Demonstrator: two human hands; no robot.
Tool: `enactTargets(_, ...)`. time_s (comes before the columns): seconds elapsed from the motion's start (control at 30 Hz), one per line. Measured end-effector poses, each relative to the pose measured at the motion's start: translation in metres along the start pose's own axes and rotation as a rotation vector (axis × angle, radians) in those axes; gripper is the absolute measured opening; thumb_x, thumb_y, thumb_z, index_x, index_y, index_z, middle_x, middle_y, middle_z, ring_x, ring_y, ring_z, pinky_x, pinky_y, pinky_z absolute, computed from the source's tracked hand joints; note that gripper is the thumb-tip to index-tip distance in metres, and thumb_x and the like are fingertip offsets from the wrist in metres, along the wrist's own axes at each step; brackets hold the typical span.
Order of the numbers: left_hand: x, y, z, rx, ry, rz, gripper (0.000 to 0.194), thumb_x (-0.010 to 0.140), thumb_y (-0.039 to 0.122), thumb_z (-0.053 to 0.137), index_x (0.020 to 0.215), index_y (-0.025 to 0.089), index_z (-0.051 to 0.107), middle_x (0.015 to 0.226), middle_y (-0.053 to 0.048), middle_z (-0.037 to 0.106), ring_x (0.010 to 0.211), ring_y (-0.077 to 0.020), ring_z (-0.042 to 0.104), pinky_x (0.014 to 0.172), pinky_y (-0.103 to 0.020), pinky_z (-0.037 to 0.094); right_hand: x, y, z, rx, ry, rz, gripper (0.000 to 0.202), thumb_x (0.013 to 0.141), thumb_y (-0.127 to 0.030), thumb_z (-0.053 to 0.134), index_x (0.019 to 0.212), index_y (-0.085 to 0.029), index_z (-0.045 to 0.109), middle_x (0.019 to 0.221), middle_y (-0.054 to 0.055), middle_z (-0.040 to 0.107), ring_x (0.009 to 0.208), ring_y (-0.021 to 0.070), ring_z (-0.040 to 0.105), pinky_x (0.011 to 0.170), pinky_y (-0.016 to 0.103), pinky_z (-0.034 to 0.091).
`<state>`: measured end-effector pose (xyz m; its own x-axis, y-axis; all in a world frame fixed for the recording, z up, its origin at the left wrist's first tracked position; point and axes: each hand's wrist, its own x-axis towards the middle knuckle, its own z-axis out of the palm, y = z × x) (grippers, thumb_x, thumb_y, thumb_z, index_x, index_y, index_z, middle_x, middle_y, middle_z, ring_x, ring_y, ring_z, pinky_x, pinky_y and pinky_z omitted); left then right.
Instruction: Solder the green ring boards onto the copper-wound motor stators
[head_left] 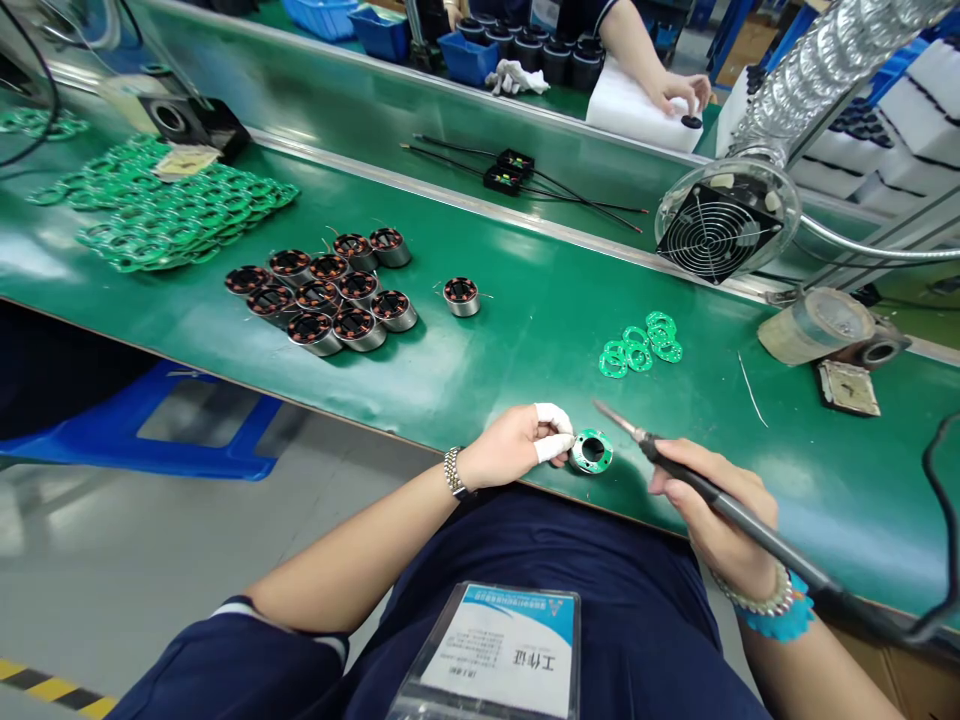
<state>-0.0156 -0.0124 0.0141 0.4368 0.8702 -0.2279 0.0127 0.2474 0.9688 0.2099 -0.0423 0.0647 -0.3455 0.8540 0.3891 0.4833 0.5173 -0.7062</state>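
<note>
At the front edge of the bench, a motor stator (579,468) stands upright with a green ring-shaped circuit board (604,452) on top. My left hand (514,442), white covers on its thumb and a finger, is closed at the stator's left side, fingertips pinched against its rim. Whether a thin wire is also between them I cannot tell. My right hand (724,500) grips a soldering iron (686,468) by its black handle. The iron's tip points up and left, above and apart from the board. Several loose green ring boards (637,350) lie beyond it.
Several copper-wound stators (330,295) stand in a group at left, with a single stator (460,297) beside them. Panels of green boards (180,210) lie further left. A fan with duct (709,230), a solder stand (817,325) and a sponge tray (847,388) are at right. A co-worker's hand (679,92) is opposite.
</note>
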Motion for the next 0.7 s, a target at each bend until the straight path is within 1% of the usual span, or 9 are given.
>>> enactTargets(0.07, 0.001, 0.0, 0.0, -0.015, -0.002, -0.002, 0.011, 0.075, 0.022, 0.06, 0.075, 0.013, 0.053, 0.061, 0.001, 0.058, 0.058, -0.009, 0.058, 0.061, -0.023, 0.047, 0.006, 0.005, 0.005, 0.016, -0.101, -0.03, 0.022, 0.084, -0.018, 0.054, 0.106, -0.021, 0.059, 0.087, 0.005, 0.069, 0.083, 0.0173, 0.067, 0.076, 0.029, 0.054)
enactTargets(0.17, -0.001, 0.001, 0.0, -0.028, -0.001, -0.003, 0.013, 0.075, 0.023, 0.06, 0.076, 0.013, 0.052, 0.064, 0.001, 0.059, 0.06, -0.0091, 0.058, 0.063, -0.023, 0.047, 0.019, 0.013, 0.016, 0.042, -0.316, -0.128, 0.032, 0.082, -0.018, 0.057, 0.114, -0.019, 0.051, 0.113, 0.01, 0.063, 0.106, 0.0197, 0.06, 0.091, 0.033, 0.05)
enactTargets(0.23, -0.006, 0.001, 0.002, -0.03, 0.027, -0.022, 0.014, 0.077, 0.025, 0.058, 0.079, 0.014, 0.051, 0.066, 0.0, 0.059, 0.061, -0.0098, 0.059, 0.064, -0.025, 0.049, 0.023, 0.019, 0.022, 0.044, -0.372, -0.153, 0.037, 0.081, -0.019, 0.058, 0.116, -0.019, 0.048, 0.115, 0.011, 0.061, 0.107, 0.0198, 0.059, 0.091, 0.033, 0.05)
enactTargets(0.3, -0.013, -0.001, 0.007, -0.007, 0.073, -0.055, 0.015, 0.08, 0.028, 0.055, 0.084, 0.014, 0.049, 0.067, 0.0, 0.059, 0.062, -0.0109, 0.06, 0.064, -0.026, 0.05, 0.022, 0.023, 0.026, 0.021, -0.357, -0.132, 0.035, 0.082, -0.02, 0.058, 0.115, -0.02, 0.048, 0.109, 0.01, 0.063, 0.1, 0.0187, 0.062, 0.086, 0.032, 0.052)
enactTargets(0.37, -0.021, -0.004, 0.016, 0.073, 0.115, -0.055, 0.015, 0.08, 0.028, 0.054, 0.087, 0.016, 0.048, 0.072, -0.001, 0.06, 0.063, -0.0112, 0.06, 0.062, -0.025, 0.05, 0.017, 0.024, 0.03, -0.005, -0.304, -0.1, 0.035, 0.081, -0.021, 0.059, 0.115, -0.02, 0.049, 0.106, 0.009, 0.063, 0.095, 0.0185, 0.063, 0.083, 0.031, 0.053)
enactTargets(0.47, -0.028, -0.009, 0.029, 0.283, 0.18, 0.012, 0.017, 0.076, 0.022, 0.058, 0.089, 0.018, 0.048, 0.079, -0.001, 0.061, 0.059, -0.0094, 0.056, 0.057, -0.022, 0.046, 0.006, 0.023, 0.034, -0.036, -0.216, -0.082, 0.037, 0.081, -0.021, 0.059, 0.116, -0.02, 0.049, 0.108, 0.01, 0.061, 0.098, 0.0197, 0.061, 0.085, 0.034, 0.052)
enactTargets(0.53, -0.029, -0.009, 0.033, 0.396, 0.225, 0.058, 0.018, 0.074, 0.017, 0.058, 0.089, 0.018, 0.048, 0.076, 0.0, 0.061, 0.058, -0.0094, 0.054, 0.056, -0.021, 0.044, 0.002, 0.022, 0.036, -0.048, -0.172, -0.082, 0.037, 0.081, -0.02, 0.058, 0.116, -0.02, 0.048, 0.11, 0.01, 0.061, 0.1, 0.0202, 0.059, 0.087, 0.035, 0.051)
enactTargets(0.6, -0.03, -0.007, 0.031, 0.42, 0.259, 0.1, 0.017, 0.075, 0.015, 0.055, 0.09, 0.018, 0.048, 0.074, 0.0, 0.06, 0.06, -0.0102, 0.055, 0.057, -0.021, 0.044, -0.001, 0.021, 0.038, -0.049, -0.149, -0.086, 0.037, 0.082, -0.019, 0.057, 0.117, -0.02, 0.048, 0.11, 0.01, 0.061, 0.101, 0.0203, 0.059, 0.087, 0.036, 0.05)
enactTargets(0.7, -0.035, -0.001, 0.018, 0.39, 0.264, 0.153, 0.023, 0.079, 0.018, 0.053, 0.101, 0.018, 0.048, 0.079, -0.001, 0.062, 0.065, -0.0111, 0.058, 0.06, -0.022, 0.046, -0.001, 0.021, 0.039, -0.039, -0.138, -0.086, 0.037, 0.082, -0.018, 0.057, 0.117, -0.02, 0.048, 0.109, 0.01, 0.061, 0.1, 0.0199, 0.059, 0.086, 0.035, 0.051)
